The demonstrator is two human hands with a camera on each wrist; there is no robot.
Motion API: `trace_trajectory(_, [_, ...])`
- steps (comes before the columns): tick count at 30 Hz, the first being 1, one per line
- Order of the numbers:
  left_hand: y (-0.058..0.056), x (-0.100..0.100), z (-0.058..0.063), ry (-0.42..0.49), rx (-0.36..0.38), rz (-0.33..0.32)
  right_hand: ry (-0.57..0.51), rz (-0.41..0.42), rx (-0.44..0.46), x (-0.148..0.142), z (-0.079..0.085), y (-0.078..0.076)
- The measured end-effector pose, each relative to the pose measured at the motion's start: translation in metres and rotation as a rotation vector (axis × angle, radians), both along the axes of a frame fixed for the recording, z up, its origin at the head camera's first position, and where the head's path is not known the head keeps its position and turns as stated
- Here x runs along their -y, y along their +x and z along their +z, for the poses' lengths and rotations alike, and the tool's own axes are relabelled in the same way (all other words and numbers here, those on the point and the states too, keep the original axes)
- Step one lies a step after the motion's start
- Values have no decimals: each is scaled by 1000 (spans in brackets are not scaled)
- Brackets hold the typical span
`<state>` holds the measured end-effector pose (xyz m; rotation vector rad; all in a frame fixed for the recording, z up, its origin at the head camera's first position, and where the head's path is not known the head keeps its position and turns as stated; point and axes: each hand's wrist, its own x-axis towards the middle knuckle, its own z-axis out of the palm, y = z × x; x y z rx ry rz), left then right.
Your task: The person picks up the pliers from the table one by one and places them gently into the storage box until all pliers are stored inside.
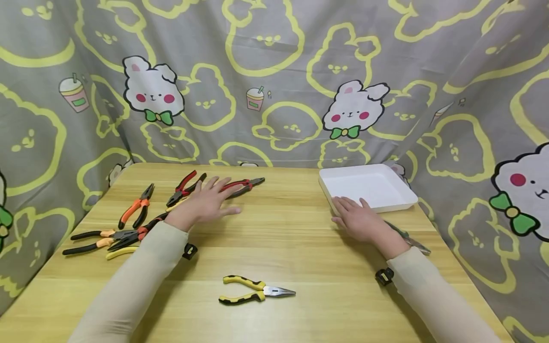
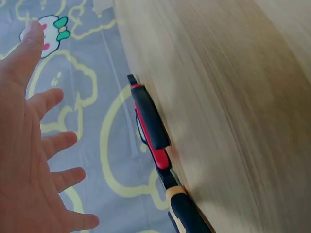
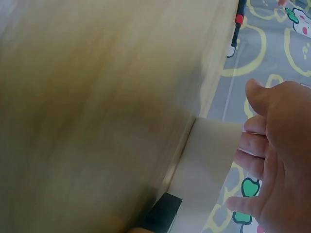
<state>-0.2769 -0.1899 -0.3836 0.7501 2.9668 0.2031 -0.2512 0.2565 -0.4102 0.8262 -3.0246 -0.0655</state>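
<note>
My left hand (image 1: 205,206) splays by pliers (image 1: 132,208), frame left; my right hand (image 1: 359,220), uncurled, by the tray (image 1: 373,186), frame right. Probably tidying; next needs gripping.

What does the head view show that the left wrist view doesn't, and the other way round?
Only the head view: the right grip and the yellow pliers nearest the person.
Only the left wrist view: the palm side of the left grip.
Both: the left grip itself, red-and-black pliers, the table and patterned cloth.
</note>
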Motion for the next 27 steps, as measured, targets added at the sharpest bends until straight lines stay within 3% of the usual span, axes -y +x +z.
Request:
trace_trajectory(9, [-12, -22, -2, 0, 23, -32, -30, 37, -2, 4, -4, 1])
trace_trajectory(27, [-25, -78, 1, -34, 28, -112, -45, 104, -26, 11, -6, 8])
